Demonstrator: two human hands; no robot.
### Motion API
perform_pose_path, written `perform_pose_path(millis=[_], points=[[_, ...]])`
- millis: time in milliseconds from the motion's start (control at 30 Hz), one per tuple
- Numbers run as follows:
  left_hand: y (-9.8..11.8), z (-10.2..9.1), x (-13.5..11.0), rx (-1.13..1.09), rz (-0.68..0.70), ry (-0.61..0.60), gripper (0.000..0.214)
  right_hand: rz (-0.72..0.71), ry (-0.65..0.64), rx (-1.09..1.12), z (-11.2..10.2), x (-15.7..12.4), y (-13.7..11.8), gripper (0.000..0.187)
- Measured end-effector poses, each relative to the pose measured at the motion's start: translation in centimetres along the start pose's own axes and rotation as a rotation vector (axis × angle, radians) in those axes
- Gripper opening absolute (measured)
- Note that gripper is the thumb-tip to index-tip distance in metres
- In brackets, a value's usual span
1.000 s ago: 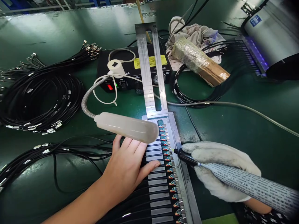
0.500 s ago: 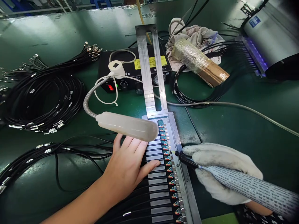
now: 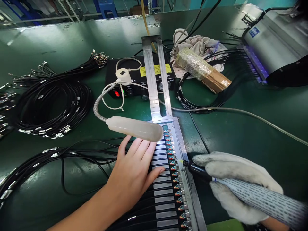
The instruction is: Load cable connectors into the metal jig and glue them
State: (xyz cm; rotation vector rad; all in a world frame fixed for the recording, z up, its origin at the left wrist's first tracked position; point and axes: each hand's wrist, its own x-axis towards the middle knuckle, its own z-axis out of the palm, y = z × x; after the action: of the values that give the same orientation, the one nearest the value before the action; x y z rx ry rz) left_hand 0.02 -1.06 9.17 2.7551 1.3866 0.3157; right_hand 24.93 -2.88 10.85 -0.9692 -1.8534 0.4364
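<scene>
My bare left hand (image 3: 134,165) lies palm down with its fingers stretched over the black cables, at the left side of a long metal fixture (image 3: 179,141). The lamp head hides some of its fingertips. Across the fixture runs a row of cable ends (image 3: 173,163) with small metal connectors and coloured wires. In a white glove, my right hand (image 3: 243,183) grips a dispensing pen (image 3: 255,194) with a black front and a grey patterned barrel. Its fine tip points left at the connectors near the middle of the row; whether it touches one I cannot tell.
A white gooseneck lamp (image 3: 134,127) hangs over the fixture. Behind stands a black control box (image 3: 134,91). Coiled cables (image 3: 53,112) lie at left. A wrapped carton (image 3: 204,70), a cloth (image 3: 204,41) and a silver machine glowing purple (image 3: 279,48) stand at right.
My right hand with the dispensing pen has shifted slightly right and down, its tip a little farther from the connectors. My left hand stays on the cables. The whole view has tilted slightly.
</scene>
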Motion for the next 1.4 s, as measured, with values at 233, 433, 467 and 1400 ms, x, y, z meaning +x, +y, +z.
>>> perform_pose_path(millis=[233,433,467,1400], points=[[3.2,-1.7,-3.0,0.088,0.133,-0.096,0.064,0.034,-0.004,-0.034,0.8,-1.1,0.2,0.028],[3.8,-0.7,-4.1,0.114,0.155,-0.084,0.065,0.044,-0.006,-0.016,1.0,-1.2,0.5,0.034],[3.8,-0.7,-4.1,0.119,0.152,-0.101,0.064,0.044,-0.006,-0.019,1.0,-1.2,0.6,0.034],[4.1,-1.3,-3.8,0.127,0.139,-0.173,0.067,0.035,-0.004,-0.023,0.8,-1.2,0.5,0.026]])
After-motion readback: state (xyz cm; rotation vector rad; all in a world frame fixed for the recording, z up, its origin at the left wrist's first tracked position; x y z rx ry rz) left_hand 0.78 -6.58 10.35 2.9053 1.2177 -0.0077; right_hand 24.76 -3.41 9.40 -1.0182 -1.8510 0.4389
